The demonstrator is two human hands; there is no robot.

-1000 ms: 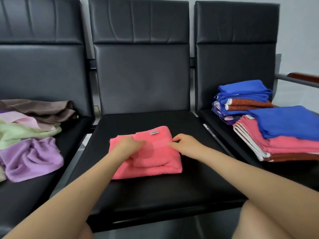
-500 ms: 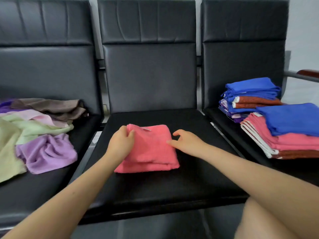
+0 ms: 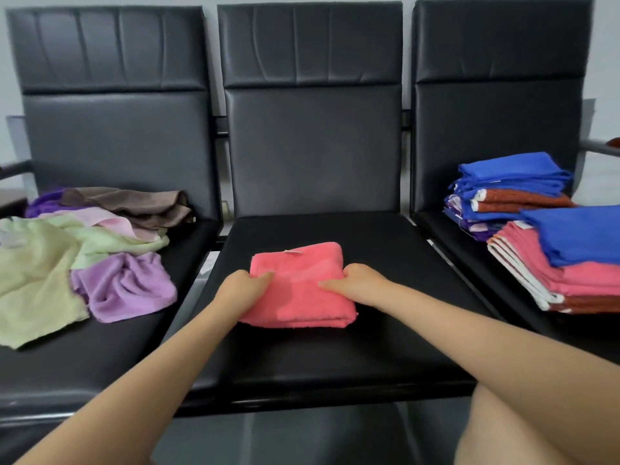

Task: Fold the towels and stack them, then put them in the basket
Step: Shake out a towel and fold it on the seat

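A pink towel [image 3: 302,290], folded into a thick square, lies on the middle black seat [image 3: 335,357]. My left hand [image 3: 246,286] grips its left edge, fingers lying on top. My right hand [image 3: 359,280] grips its right edge with the thumb across the top. Two stacks of folded towels sit on the right seat: a blue and rust one at the back [image 3: 510,189], and a nearer pink one with a blue towel on top [image 3: 570,263]. Unfolded towels in green, lilac, pink and brown [image 3: 84,250] are heaped on the left seat. No basket is visible.
Three black padded seats with tall backrests stand in a row against a pale wall. A metal armrest [image 3: 600,147] juts out at the far right. My bare knee [image 3: 536,427] shows at the lower right.
The pink towel's left part was folded over, leaving a narrower, thicker square. Both hands moved from its top fold to its two sides.
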